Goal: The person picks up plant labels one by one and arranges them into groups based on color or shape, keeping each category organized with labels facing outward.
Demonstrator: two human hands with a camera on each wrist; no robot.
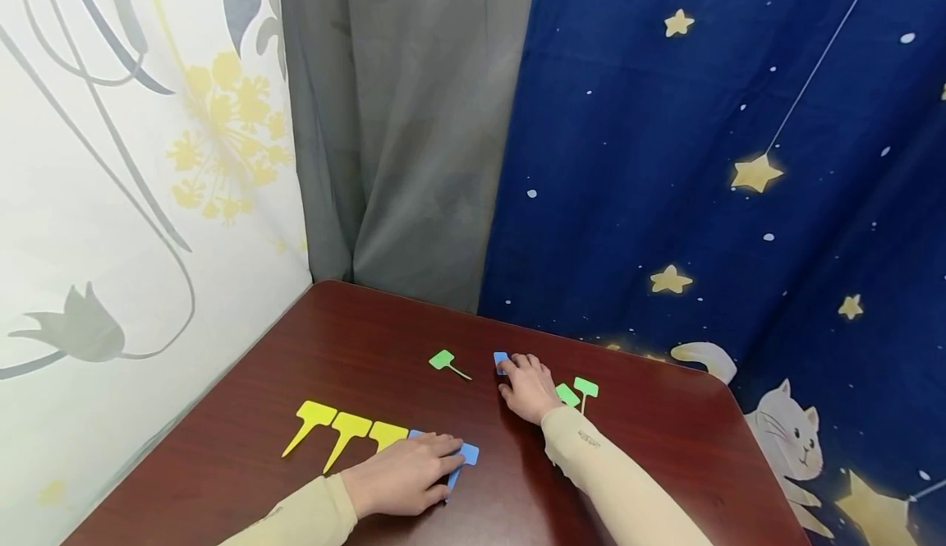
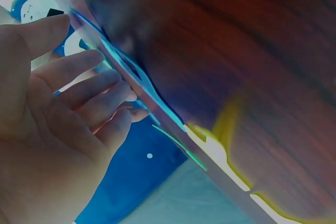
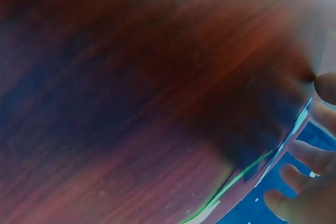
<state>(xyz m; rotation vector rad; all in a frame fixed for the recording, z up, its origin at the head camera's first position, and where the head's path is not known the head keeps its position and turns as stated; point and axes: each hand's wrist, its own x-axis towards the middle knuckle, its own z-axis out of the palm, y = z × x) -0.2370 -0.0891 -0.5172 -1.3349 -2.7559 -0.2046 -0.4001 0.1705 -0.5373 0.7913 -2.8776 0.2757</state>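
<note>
My left hand (image 1: 406,474) is palm down over the right end of a row of T-shaped plant labels. Its fingers lie loosely extended across two blue labels (image 1: 469,453), partly covering them. Beside it on the left are three yellow plant labels (image 1: 351,426), the nearest partly hidden by the hand. Toward the back of the table, my right hand (image 1: 530,388) reaches over another blue plant label (image 1: 500,359), fingertips right at its head. The right wrist view shows this label (image 3: 299,124) edge-on beside loosely spread fingers, thumb apart from them.
A green plant label (image 1: 442,360) lies left of the right hand. Two more green labels (image 1: 586,386) lie to its right, one partly behind the wrist. The dark red table (image 1: 355,324) has rounded back corners, with grey and blue curtains (image 1: 628,201) hanging behind it.
</note>
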